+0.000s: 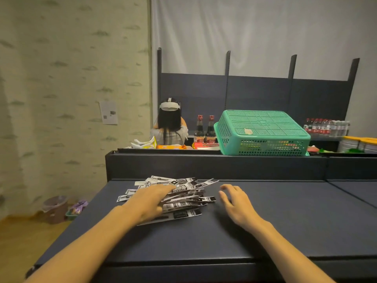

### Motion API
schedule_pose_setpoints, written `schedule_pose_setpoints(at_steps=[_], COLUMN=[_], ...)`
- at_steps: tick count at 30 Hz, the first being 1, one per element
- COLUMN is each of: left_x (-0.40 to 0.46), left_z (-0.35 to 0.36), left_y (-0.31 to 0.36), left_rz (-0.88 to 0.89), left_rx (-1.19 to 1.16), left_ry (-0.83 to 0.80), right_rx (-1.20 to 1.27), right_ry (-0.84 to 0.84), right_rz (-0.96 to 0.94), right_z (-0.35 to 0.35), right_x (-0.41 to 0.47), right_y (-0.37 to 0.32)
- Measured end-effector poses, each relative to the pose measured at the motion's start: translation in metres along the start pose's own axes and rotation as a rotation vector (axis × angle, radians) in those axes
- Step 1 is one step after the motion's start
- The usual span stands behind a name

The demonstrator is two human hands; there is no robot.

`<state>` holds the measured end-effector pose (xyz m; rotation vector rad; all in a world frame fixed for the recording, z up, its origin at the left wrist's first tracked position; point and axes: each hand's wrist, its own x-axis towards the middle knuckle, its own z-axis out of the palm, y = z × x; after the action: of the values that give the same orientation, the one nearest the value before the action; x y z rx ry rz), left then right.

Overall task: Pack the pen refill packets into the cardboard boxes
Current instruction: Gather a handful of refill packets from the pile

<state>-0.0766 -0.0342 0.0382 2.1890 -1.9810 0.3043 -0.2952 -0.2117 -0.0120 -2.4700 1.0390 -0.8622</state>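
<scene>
1. The table (275, 225) is a dark blue flat top. Its near edge runs across the bottom of the view, its left edge slants down toward the wooden floor (18, 237), and a raised dark ledge (204, 166) closes off its far side.
2. The pen refill packets (183, 198) lie in a loose, fanned heap on the table's left half, nearer the far ledge than the near edge. A few stray packets stick out toward the left edge.
3. The left hand (152, 201) lies palm down on the left part of the heap, fingers stretched out flat over the packets and pressing on them; it grips nothing.
4. The right hand (237, 203) is just to the right of the heap, apart from it, fingers spread and lightly bent over bare table, holding nothing.
5. Open tabletop stretches to the right of the right hand and in front of both hands toward the near edge. A seam in the surface runs diagonally at far right.
6. Beyond the ledge, an upturned green basket (263, 133) sits over goods, with two dark sauce bottles (205, 129) to its left and rows of small bottles (326, 127) to its right.
7. A person (170, 123) wearing a white headset stands behind the ledge, back turned.
8. On the floor at left stand a bin (55, 209) lined with a bag and a small green basket (74, 213) beside it.
</scene>
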Motion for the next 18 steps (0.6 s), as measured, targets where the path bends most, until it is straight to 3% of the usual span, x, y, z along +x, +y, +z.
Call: schedule_pose_setpoints(at_steps=[9,18], left_x=[0.008,0.017], left_z=[-0.004,0.018], left_y=[0.018,0.044], left_rz=[-0.018,-0.111], left_rx=[-0.046,0.277], left_ry=[0.086,0.142], right_rx=[-0.014,-0.252], right_ry=[0.046,-0.015], right_rz=[0.019,0.007], right_z=[-0.015,-0.031], right_x=[0.002,-0.01], right_y=[0.004,0.021])
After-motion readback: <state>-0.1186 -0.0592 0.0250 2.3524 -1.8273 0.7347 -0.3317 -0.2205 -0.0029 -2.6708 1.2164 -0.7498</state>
